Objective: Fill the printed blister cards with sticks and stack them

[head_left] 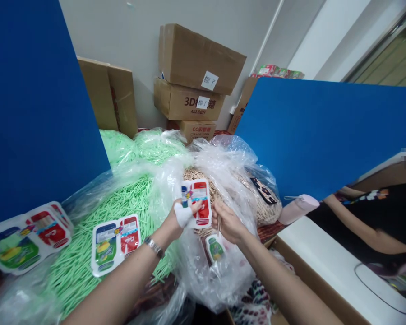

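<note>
My left hand (176, 222), with a white wrapping across the palm and thumb, grips a printed twin-compartment candy packet (203, 192) in red, white and blue. Close to the packet's right edge, my right hand (230, 224) is closed around a few thin brown sticks (218, 206). Below both is an open clear plastic bag (219, 280) with many similar tan sticks (193, 174) inside. A green-and-white packet (216, 248) lies on the bag under my hands. To the left, another twin packet (115, 244) rests on a heap of light green sticks (130, 198).
More twin packets (29, 239) lie at far left. Blue panels (325, 131) stand on both sides. Cardboard boxes (196, 58) are stacked behind. A pink bottle (299, 208), a dark patterned phone-like item (264, 191) and a white surface (345, 271) are at right, beside another person's arm (368, 228).
</note>
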A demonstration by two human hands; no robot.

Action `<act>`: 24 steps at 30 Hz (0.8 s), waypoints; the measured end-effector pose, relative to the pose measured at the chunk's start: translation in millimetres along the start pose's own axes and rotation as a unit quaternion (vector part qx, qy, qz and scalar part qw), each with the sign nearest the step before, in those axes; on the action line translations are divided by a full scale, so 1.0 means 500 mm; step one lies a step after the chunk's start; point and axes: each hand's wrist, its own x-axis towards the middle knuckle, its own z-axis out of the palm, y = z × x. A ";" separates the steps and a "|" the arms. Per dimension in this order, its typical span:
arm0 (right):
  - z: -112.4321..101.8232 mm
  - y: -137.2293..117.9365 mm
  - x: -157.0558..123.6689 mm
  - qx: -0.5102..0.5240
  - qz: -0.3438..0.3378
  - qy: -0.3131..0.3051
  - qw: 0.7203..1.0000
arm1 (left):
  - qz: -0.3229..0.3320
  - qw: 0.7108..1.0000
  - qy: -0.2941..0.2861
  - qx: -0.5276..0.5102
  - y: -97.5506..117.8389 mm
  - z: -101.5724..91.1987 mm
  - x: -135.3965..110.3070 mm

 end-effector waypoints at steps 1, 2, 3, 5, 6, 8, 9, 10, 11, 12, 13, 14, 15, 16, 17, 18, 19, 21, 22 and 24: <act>0.007 -0.005 0.001 0.025 -0.045 0.037 0.998 | -0.003 1.000 0.014 -0.020 -0.009 0.002 -0.017; 0.016 -0.008 0.000 0.032 -0.088 0.068 0.993 | -0.014 0.999 0.022 -0.040 -0.020 0.005 -0.035; 0.027 -0.009 -0.002 0.018 -0.126 0.093 0.988 | -0.060 0.993 0.032 -0.096 -0.032 0.009 -0.053; 0.051 -0.008 -0.009 -0.062 -0.174 0.117 0.976 | -0.105 0.978 0.045 -0.176 -0.051 0.017 -0.080; 0.062 -0.006 -0.012 -0.109 -0.192 0.119 0.968 | -0.110 0.971 0.050 -0.204 -0.055 0.021 -0.088; 0.078 -0.004 -0.017 -0.174 -0.216 0.104 0.955 | -0.104 0.967 0.049 -0.227 -0.053 0.022 -0.094; 0.081 -0.004 -0.017 -0.183 -0.221 0.092 0.954 | -0.101 0.968 0.046 -0.227 -0.047 0.020 -0.095; 0.080 -0.005 -0.014 -0.183 -0.219 0.076 0.955 | -0.100 0.969 0.041 -0.222 -0.040 0.015 -0.095; 0.074 -0.005 -0.010 -0.181 -0.214 0.061 0.958 | -0.101 0.971 0.037 -0.213 -0.032 0.008 -0.096; 0.063 -0.005 -0.004 -0.192 -0.208 0.049 0.958 | -0.099 0.974 0.038 -0.202 -0.026 -0.001 -0.099; 0.047 -0.004 0.004 -0.230 -0.202 0.036 0.951 | -0.096 0.977 0.045 -0.187 -0.021 -0.013 -0.103; 0.028 0.000 0.011 -0.305 -0.197 0.022 0.932 | -0.089 0.980 0.058 -0.171 -0.019 -0.027 -0.110; 0.005 0.007 0.018 -0.405 -0.187 0.006 0.895 | -0.081 0.982 0.075 -0.153 -0.019 -0.042 -0.118; -0.018 0.017 0.024 -0.525 -0.165 -0.022 0.835 | -0.071 0.984 0.097 -0.133 -0.021 -0.059 -0.127; -0.041 0.030 0.029 -0.637 -0.137 -0.045 0.757 | -0.064 0.984 0.116 -0.115 -0.026 -0.075 -0.137; -0.062 0.045 0.032 -0.680 -0.116 -0.066 0.721 | -0.062 0.985 0.130 -0.098 -0.033 -0.090 -0.147; -0.079 0.062 0.034 -0.709 -0.099 -0.078 0.693 | -0.064 0.985 0.139 -0.084 -0.041 -0.104 -0.157; -0.101 0.098 0.037 -0.738 -0.075 -0.093 0.664 | -0.078 0.984 0.149 -0.064 -0.059 -0.121 -0.176; -0.107 0.114 0.039 -0.752 -0.066 -0.097 0.649 | -0.087 0.983 0.151 -0.059 -0.066 -0.125 -0.185; -0.110 0.140 0.045 -0.776 -0.053 -0.104 0.620 | -0.103 0.981 0.151 -0.059 -0.077 -0.123 -0.202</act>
